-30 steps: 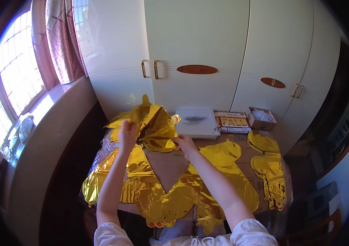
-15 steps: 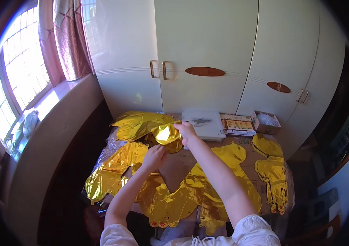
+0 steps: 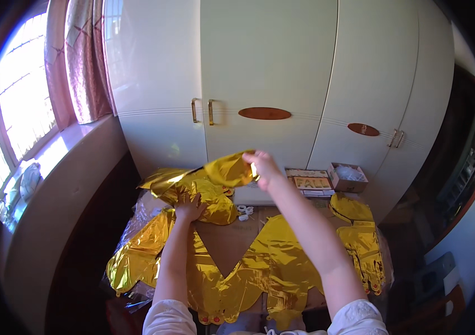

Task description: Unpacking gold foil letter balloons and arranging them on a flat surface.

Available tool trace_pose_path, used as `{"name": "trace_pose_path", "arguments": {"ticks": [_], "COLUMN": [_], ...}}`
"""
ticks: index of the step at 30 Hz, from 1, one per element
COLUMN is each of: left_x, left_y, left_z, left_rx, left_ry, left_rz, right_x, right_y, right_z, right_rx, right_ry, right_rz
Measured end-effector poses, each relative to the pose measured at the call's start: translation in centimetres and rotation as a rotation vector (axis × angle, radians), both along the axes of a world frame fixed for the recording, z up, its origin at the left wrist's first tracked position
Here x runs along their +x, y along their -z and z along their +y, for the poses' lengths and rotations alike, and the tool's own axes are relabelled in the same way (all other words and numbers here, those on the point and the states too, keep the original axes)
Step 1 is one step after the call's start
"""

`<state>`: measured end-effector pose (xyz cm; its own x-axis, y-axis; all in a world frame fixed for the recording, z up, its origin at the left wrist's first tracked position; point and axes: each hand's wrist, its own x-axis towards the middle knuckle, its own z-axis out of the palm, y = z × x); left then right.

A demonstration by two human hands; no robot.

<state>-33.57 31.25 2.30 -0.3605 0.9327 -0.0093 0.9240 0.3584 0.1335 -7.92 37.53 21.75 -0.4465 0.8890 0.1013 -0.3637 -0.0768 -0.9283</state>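
My right hand (image 3: 264,167) pinches the corner of a flat gold foil balloon (image 3: 227,169) and holds it up off the table; its other end trails down to the left. My left hand (image 3: 190,207) lies with fingers spread on another crumpled gold foil balloon (image 3: 221,209) below the raised one. A large zigzag-shaped gold foil balloon (image 3: 251,273) spreads across the near part of the table, partly under my forearms. Beyond my right arm lies one more folded gold foil balloon (image 3: 360,240).
Small white rolls (image 3: 243,212) sit on the brown cardboard (image 3: 229,245). Behind them are a white flat box (image 3: 251,195), a printed box (image 3: 310,183) and an open box (image 3: 349,176) with clear plastic inside. White cabinet doors (image 3: 265,56) stand at the back.
My right hand has raised and stretched out the gold balloon over the white flat box. My left hand has moved left and spread flat. The head view has shifted slightly to the right.
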Motion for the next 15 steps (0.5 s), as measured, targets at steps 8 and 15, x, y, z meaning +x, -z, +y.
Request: {"name": "trace_pose_path", "arguments": {"ticks": [8, 15], "left_x": [-2.4, 6.8], "left_y": [0.1, -9.3], "left_z": [-0.5, -1.2], "left_rx": [0.118, 0.583], "left_ry": [-0.085, 0.426], "left_rz": [-0.058, -0.552], "right_x": [13.3, 19.9], "right_y": [-12.2, -19.8], "right_z": [-2.9, -8.9], "right_rx": [0.392, 0.690], "right_ry": [0.009, -0.358], "right_rz": [-0.130, -1.068]}}
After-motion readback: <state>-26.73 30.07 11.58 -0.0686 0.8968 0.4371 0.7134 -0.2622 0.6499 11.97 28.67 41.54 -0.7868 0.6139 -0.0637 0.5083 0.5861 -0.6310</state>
